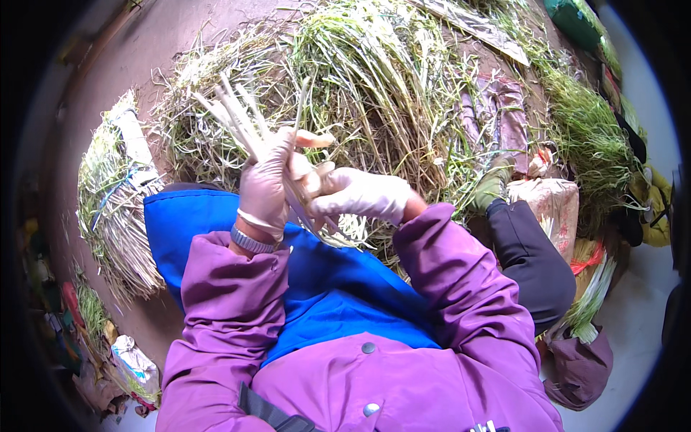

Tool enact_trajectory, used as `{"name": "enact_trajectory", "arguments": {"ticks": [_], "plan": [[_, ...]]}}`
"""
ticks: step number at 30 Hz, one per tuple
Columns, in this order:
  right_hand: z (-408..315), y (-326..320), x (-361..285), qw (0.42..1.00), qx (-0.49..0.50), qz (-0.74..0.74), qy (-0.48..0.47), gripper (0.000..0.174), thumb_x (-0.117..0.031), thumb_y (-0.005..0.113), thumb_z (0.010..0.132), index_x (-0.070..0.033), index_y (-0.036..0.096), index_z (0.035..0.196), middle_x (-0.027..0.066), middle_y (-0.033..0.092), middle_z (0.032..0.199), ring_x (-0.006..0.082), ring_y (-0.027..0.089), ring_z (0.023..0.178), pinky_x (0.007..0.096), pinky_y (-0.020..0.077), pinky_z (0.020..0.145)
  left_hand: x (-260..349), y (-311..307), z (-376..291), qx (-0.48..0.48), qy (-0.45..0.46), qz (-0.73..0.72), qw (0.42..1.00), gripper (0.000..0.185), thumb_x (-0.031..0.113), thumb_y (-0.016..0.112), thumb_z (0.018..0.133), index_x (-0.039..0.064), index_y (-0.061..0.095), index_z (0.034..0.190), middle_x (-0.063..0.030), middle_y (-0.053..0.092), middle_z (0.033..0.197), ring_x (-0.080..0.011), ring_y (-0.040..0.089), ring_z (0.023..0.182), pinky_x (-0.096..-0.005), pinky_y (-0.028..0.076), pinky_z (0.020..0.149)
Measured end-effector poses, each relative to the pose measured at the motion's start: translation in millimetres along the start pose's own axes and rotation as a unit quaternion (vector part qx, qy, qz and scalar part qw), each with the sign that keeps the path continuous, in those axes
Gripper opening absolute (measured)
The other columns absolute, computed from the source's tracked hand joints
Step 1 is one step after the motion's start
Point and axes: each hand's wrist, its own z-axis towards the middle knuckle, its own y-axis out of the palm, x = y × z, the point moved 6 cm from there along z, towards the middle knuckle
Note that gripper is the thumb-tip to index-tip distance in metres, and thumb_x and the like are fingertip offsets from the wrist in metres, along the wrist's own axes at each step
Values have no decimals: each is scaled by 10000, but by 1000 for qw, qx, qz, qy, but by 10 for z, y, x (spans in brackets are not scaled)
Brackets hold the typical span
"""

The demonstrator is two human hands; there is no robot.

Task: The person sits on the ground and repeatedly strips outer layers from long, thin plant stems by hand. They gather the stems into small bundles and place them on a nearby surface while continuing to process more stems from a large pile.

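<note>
My left hand [264, 186], in a thin whitish glove with bare fingertips showing, grips a small bunch of pale plant stalks [235, 116]. The cut-looking ends fan out above the fist. My right hand [372, 194], gloved too, meets the left from the side, its thumb and bent fingers around the lower part of the bunch; motion blurs the fingertips. Pale strands hang below both hands over a blue apron [345, 302]. Just beyond lies a large heap of long green and straw-coloured stalks [372, 102].
A tied bundle of stalks [121, 210] lies at left on the brown floor [135, 59]. To the right are a stuffed sack bearing writing [545, 210], a purplish cloth [510, 119] and more greens [583, 135]. My bent leg [529, 259] rests beside the sack.
</note>
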Motion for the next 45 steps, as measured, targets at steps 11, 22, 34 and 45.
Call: {"name": "enact_trajectory", "arguments": {"ticks": [11, 22, 34, 45], "plan": [[-77, -1588, 510, 689, 431, -524, 254, 260, -333, 563, 843, -93, 607, 933, 132, 639, 899, 310, 609, 861, 400, 469, 766, 275, 56, -61, -52, 16, -174, 983, 523, 383, 384, 977, -110, 468, 1131, 52, 335, 468, -33, 289, 329, -197, 328, 385], [-317, -1327, 297, 770, 420, -468, 110, 242, -302, 589, 834, -115, 639, 978, 141, 653, 882, 315, 623, 837, 381, 483, 752, 646, 359, -322, -288, 22, -319, 903, 534, 195, 292, 994, -282, 227, 1225, -46, 509, 441, -76, 413, 277, -209, 427, 330], [-665, -1671, 211, 871, 476, -86, -87, 167, -190, 615, 876, -50, 638, 965, 8, 655, 856, 81, 571, 768, 222, 439, 708, 606, 255, -160, -224, 61, -207, 951, 507, 248, 301, 1001, -212, 366, 1203, -35, 504, 471, -73, 413, 300, -241, 459, 387], [-500, -525, -304, 973, 208, 49, -81, 199, -173, 667, 828, -20, 624, 947, 48, 648, 820, 125, 612, 721, 264, 482, 692, 186, -95, 122, 61, 53, 84, 993, 264, 202, 592, 896, -20, 621, 1036, 7, 524, 575, -73, 483, 428, -204, 409, 384]]}}
